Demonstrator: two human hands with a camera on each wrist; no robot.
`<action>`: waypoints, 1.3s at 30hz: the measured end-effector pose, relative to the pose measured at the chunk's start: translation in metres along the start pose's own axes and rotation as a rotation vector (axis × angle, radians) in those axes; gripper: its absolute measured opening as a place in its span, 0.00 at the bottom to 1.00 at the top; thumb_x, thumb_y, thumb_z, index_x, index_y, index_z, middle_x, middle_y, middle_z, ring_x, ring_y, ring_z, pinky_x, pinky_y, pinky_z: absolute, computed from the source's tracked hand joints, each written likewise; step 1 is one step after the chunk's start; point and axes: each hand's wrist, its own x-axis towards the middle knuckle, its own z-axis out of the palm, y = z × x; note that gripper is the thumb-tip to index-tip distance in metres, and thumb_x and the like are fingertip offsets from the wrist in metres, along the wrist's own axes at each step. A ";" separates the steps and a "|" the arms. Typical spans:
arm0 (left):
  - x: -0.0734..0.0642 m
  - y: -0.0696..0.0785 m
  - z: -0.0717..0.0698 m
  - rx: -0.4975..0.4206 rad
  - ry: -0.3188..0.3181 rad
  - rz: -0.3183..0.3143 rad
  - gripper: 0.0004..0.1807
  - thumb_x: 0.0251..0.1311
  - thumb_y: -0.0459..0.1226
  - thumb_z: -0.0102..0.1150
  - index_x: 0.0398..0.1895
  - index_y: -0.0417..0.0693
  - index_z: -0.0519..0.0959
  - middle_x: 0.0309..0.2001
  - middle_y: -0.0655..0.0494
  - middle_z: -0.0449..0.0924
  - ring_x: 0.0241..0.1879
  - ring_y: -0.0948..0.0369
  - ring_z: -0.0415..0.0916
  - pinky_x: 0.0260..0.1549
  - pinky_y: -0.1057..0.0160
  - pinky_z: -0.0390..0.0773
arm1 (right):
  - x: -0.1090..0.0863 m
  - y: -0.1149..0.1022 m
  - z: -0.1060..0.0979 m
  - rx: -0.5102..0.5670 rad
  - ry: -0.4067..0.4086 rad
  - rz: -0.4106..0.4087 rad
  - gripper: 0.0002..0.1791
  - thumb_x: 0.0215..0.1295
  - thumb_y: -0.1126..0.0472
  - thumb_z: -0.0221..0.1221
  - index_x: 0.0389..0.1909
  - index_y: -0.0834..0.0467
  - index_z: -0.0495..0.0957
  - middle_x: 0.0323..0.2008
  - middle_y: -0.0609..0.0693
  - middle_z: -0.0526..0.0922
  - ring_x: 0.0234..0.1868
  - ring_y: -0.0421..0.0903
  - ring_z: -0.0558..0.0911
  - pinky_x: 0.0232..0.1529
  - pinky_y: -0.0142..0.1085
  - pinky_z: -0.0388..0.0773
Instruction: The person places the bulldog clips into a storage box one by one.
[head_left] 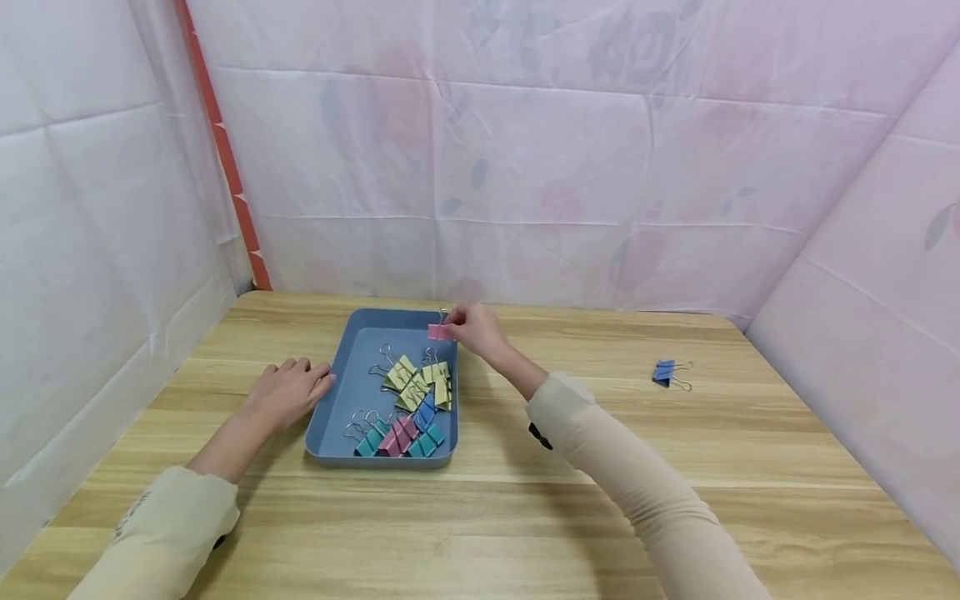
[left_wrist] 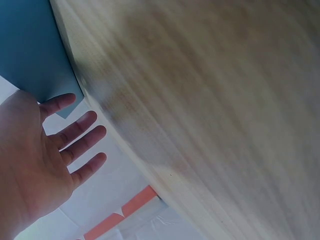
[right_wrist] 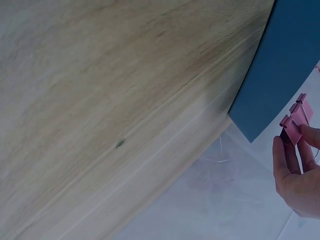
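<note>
A pink binder clip [head_left: 438, 332] is pinched between the thumb and fingers of my right hand [head_left: 477, 331], over the far right corner of the blue-grey tray [head_left: 321, 433]. In the right wrist view the pink clip [right_wrist: 297, 120] shows beside the tray's outer wall [right_wrist: 265, 85]. My left hand [head_left: 291, 388] rests by the tray's left side, fingertips right at its rim; the left wrist view has its fingers [left_wrist: 80, 145] straight and spread. Inside the tray lie several yellow binder clips [head_left: 411, 390], teal clips [head_left: 426, 442], a pink clip [head_left: 397, 437] and a blue clip [head_left: 425, 412].
A lone blue binder clip [head_left: 663, 372] lies on the wooden table [head_left: 570, 500] at the right. White patterned sheets [head_left: 525, 167] hang behind the table and along both sides. An orange-red strip [head_left: 225, 150] runs down the back left corner.
</note>
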 end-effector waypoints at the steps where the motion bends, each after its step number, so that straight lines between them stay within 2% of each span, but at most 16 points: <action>1: 0.000 0.000 0.000 0.001 -0.001 0.000 0.26 0.69 0.47 0.37 0.57 0.37 0.70 0.51 0.32 0.69 0.52 0.38 0.65 0.48 0.38 0.62 | 0.000 0.000 0.001 -0.005 -0.002 -0.009 0.04 0.58 0.67 0.60 0.30 0.63 0.82 0.28 0.52 0.81 0.25 0.43 0.76 0.25 0.30 0.73; 13: -0.001 -0.001 0.001 0.001 -0.004 -0.004 0.26 0.69 0.47 0.37 0.58 0.37 0.70 0.50 0.33 0.70 0.51 0.38 0.65 0.47 0.38 0.63 | 0.002 -0.002 0.010 -0.026 -0.026 -0.064 0.02 0.57 0.70 0.60 0.29 0.65 0.81 0.28 0.54 0.81 0.28 0.44 0.77 0.28 0.30 0.74; 19: -0.002 0.000 0.000 -0.003 -0.012 -0.011 0.26 0.69 0.47 0.37 0.58 0.37 0.70 0.50 0.32 0.69 0.52 0.37 0.64 0.48 0.37 0.62 | 0.002 0.000 0.015 -0.060 -0.069 -0.081 0.03 0.59 0.69 0.59 0.30 0.65 0.81 0.29 0.53 0.80 0.28 0.44 0.77 0.29 0.30 0.74; 27: -0.002 0.001 -0.001 -0.010 0.005 -0.008 0.25 0.69 0.47 0.37 0.57 0.37 0.71 0.51 0.32 0.69 0.52 0.37 0.64 0.48 0.37 0.62 | 0.003 -0.001 0.019 -0.122 -0.145 -0.084 0.05 0.61 0.68 0.57 0.31 0.63 0.81 0.27 0.51 0.80 0.26 0.41 0.77 0.27 0.29 0.74; 34: 0.001 0.001 0.001 -0.004 0.004 0.000 0.25 0.69 0.47 0.37 0.57 0.37 0.71 0.50 0.33 0.70 0.52 0.38 0.65 0.47 0.38 0.63 | 0.002 0.001 0.021 -0.218 -0.185 -0.152 0.07 0.63 0.67 0.55 0.32 0.64 0.82 0.27 0.50 0.80 0.24 0.40 0.75 0.25 0.29 0.72; 39: 0.002 0.001 0.002 -0.009 -0.011 -0.007 0.26 0.69 0.47 0.37 0.57 0.37 0.71 0.52 0.32 0.68 0.53 0.37 0.63 0.48 0.37 0.62 | 0.001 0.001 0.023 -0.279 -0.178 -0.191 0.08 0.64 0.66 0.55 0.35 0.63 0.82 0.30 0.52 0.81 0.26 0.41 0.76 0.29 0.30 0.73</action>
